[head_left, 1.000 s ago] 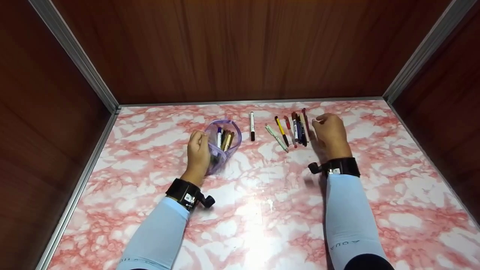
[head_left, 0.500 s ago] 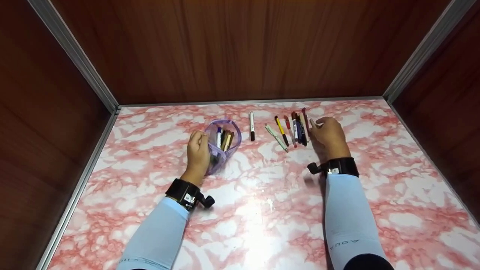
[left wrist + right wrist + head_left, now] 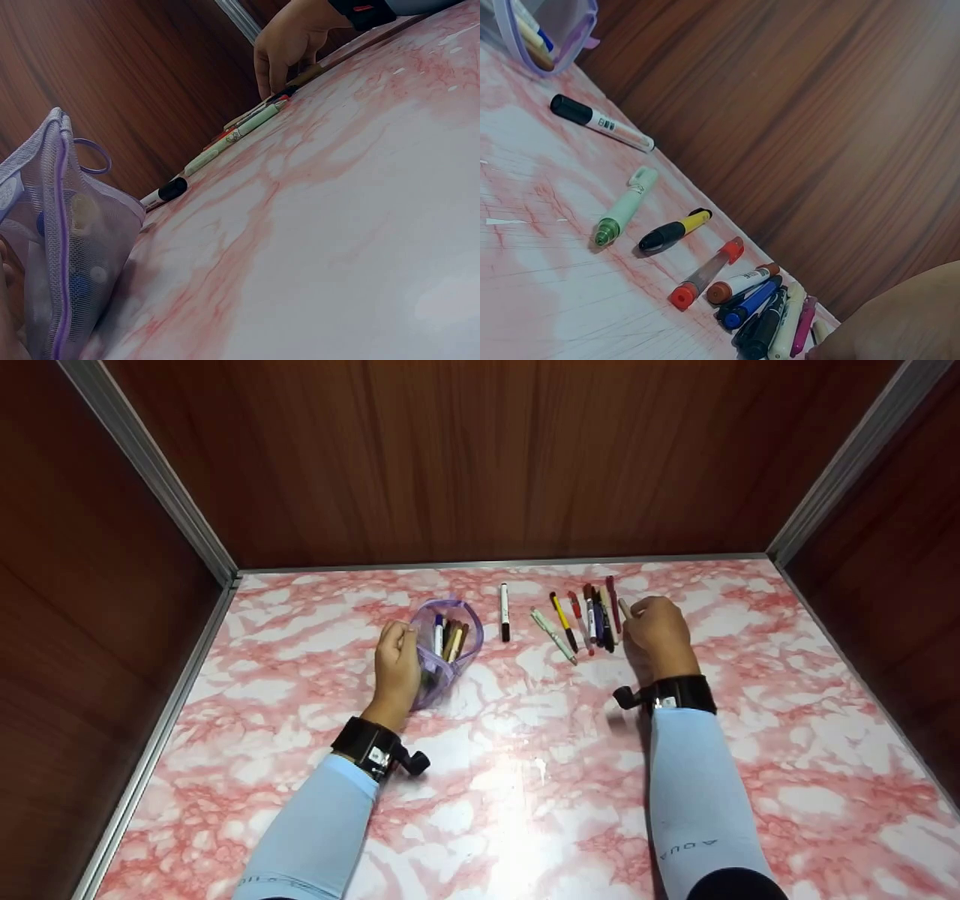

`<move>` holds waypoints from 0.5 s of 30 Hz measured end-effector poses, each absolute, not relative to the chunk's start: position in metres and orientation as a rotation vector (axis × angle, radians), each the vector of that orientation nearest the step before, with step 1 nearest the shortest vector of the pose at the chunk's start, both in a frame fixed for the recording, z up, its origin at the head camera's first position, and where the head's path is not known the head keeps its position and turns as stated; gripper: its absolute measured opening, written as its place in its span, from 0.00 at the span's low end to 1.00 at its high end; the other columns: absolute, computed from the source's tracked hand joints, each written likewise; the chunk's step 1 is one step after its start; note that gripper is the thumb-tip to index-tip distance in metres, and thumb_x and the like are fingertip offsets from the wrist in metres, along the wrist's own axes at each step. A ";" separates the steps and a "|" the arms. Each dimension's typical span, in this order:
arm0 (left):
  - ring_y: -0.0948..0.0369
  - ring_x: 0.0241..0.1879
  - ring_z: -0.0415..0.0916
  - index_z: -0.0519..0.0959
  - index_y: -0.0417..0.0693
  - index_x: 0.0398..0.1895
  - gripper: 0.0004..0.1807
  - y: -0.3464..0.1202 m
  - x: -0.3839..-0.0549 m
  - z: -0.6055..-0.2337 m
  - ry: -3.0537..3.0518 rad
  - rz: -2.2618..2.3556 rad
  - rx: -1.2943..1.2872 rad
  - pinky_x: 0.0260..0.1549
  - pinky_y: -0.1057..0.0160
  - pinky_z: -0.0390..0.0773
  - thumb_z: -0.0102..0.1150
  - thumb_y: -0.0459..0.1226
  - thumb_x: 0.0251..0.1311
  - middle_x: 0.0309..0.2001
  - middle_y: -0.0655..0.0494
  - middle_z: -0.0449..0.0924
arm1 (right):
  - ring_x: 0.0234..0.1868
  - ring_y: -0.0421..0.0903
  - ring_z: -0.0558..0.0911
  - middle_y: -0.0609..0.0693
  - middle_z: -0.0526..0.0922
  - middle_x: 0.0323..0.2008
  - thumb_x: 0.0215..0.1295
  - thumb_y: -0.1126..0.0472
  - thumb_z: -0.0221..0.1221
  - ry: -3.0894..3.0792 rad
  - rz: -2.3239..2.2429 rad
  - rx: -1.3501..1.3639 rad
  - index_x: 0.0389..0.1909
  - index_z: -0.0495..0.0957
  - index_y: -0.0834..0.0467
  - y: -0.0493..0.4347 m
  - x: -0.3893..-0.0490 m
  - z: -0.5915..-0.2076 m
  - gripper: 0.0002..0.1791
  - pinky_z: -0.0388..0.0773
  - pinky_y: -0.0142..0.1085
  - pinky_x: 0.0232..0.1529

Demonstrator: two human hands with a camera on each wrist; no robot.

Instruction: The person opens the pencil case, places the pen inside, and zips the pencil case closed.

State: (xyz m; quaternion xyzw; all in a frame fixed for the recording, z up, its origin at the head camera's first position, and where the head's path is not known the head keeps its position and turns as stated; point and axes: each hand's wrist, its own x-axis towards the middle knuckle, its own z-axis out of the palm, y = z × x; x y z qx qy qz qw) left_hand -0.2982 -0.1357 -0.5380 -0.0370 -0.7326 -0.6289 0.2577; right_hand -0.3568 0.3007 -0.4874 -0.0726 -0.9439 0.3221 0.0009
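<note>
Currently my right hand [image 3: 658, 631] pinches a pale pen [image 3: 625, 607] near the table's [image 3: 570, 780] far edge. Farther left, my left hand [image 3: 397, 656] grips a purple pouch [image 3: 112, 232]; the left wrist view shows its mesh weave, while the head view shows a blue-capped marker [image 3: 438, 636] and brown pens [image 3: 451, 642] inside.

Pouch [image 3: 438, 685]: on desk [image 3: 517, 780], right of left grip [image 3: 397, 662], inner pens [image 3: 456, 644] inside
Marker [image 3: 505, 611]: between pouch and outer pens [image 3: 591, 621]
Outer pens: row left of held pen [image 3: 625, 608]
Held pen: in right grip [image 3: 660, 634]
Panel [image 3: 495, 465]: behind desk
</note>
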 end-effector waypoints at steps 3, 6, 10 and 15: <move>0.62 0.39 0.68 0.78 0.32 0.35 0.11 -0.135 -0.299 -0.538 -1.973 -1.716 -0.100 0.40 0.69 0.68 0.54 0.29 0.80 0.38 0.58 0.67 | 0.69 0.72 0.83 0.72 0.83 0.69 0.75 0.61 0.60 -2.954 1.030 -0.270 0.77 0.77 0.64 0.300 -0.358 -0.485 0.31 0.76 0.64 0.75; 0.62 0.39 0.68 0.78 0.32 0.34 0.11 -0.135 -0.299 -0.538 -1.964 -1.712 -0.096 0.41 0.69 0.68 0.54 0.28 0.80 0.38 0.57 0.68 | 0.72 0.71 0.81 0.73 0.80 0.73 0.78 0.60 0.60 -2.894 1.118 -0.352 0.88 0.64 0.60 0.298 -0.359 -0.482 0.39 0.76 0.64 0.77; 0.61 0.40 0.67 0.78 0.31 0.34 0.11 -0.133 -0.298 -0.538 -1.954 -1.705 -0.089 0.41 0.68 0.67 0.56 0.28 0.79 0.38 0.56 0.68 | 0.63 0.63 0.84 0.69 0.83 0.66 0.81 0.59 0.60 -2.747 1.317 -0.420 0.93 0.53 0.54 0.296 -0.357 -0.476 0.45 0.84 0.57 0.66; 0.61 0.40 0.67 0.79 0.32 0.34 0.12 -0.133 -0.298 -0.538 -1.954 -1.707 -0.093 0.42 0.68 0.67 0.56 0.29 0.80 0.39 0.56 0.69 | 0.46 0.45 0.86 0.55 0.85 0.51 0.78 0.62 0.59 -2.557 1.558 -0.334 0.91 0.60 0.51 0.290 -0.357 -0.465 0.43 0.88 0.37 0.49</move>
